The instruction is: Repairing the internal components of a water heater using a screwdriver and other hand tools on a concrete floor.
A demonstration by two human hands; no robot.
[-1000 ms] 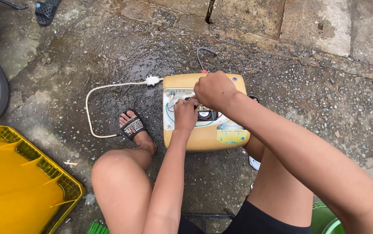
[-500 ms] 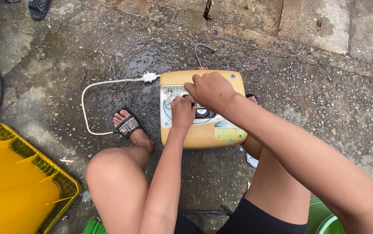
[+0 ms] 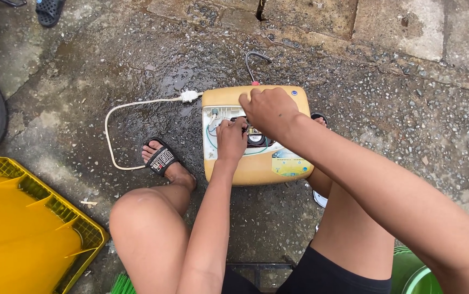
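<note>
Hands: left hand [image 3: 231, 139] pinches parts inside the yellow casing [image 3: 245, 169]; right hand's [image 3: 270, 109] grip unclear.

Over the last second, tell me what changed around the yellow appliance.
Little changed. The right hand slid slightly toward the top edge of the yellow appliance; the left hand kept its fingers in the open panel. The white cord, sandalled foot and yellow crate stayed put.
</note>
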